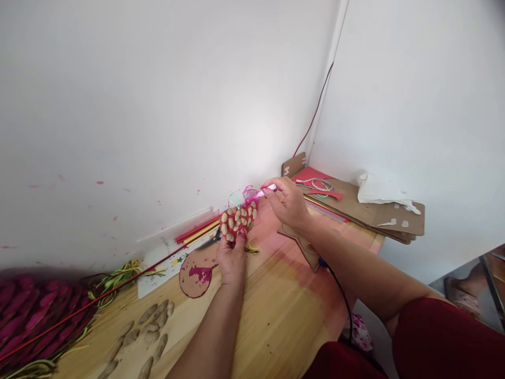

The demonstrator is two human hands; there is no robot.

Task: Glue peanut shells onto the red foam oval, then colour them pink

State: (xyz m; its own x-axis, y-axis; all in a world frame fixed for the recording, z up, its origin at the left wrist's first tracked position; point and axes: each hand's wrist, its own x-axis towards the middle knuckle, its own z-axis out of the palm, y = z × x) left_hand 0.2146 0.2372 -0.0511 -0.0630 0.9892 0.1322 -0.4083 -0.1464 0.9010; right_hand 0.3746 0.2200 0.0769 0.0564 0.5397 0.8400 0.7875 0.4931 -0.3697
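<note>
My left hand [232, 263] grips a red craft piece [239, 220] from below. Rows of peanuts in their shells cover its face, and a light green cord loop [234, 200] stands at its top. In my right hand [290, 202] is a slim white stick stained pink, like a paintbrush [258, 195]. Its pink end is at the upper right edge of the craft piece; whether they touch I cannot tell. Beneath my left hand a round cardboard piece [189, 284] with pink smears lies on the table, with dark scissors [211, 240] beside it.
Loose peanuts [152, 326] lie at the front left of the wooden table [276, 316]. Beyond them are a magenta layered object [39, 316] and green-yellow strings [122, 276]. Cut cardboard [302, 245] sits under my right forearm. Flattened cardboard [371, 210] holds a white plastic bag [384, 190].
</note>
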